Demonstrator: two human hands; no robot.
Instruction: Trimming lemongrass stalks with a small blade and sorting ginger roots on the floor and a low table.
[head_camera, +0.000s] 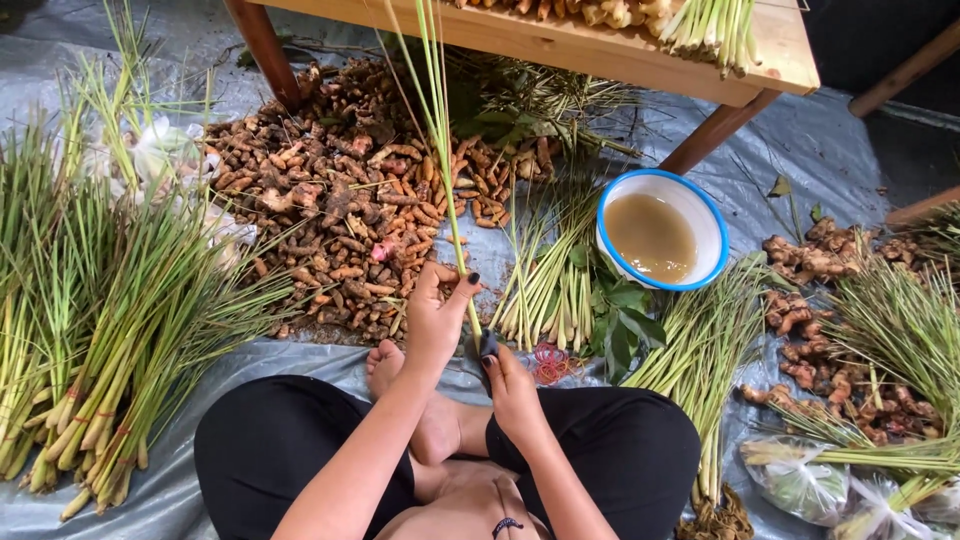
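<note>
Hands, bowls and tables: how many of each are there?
Hands: 2, left hand gripping green stalks, right hand below it
Bowls: 1, a white bowl with a blue rim
Tables: 1, a wooden table
Total: 4

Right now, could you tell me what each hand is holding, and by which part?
The left hand grips the lemongrass stalks low on their stems. The right hand pinches their base end; whether it holds anything else cannot be told.
</note>
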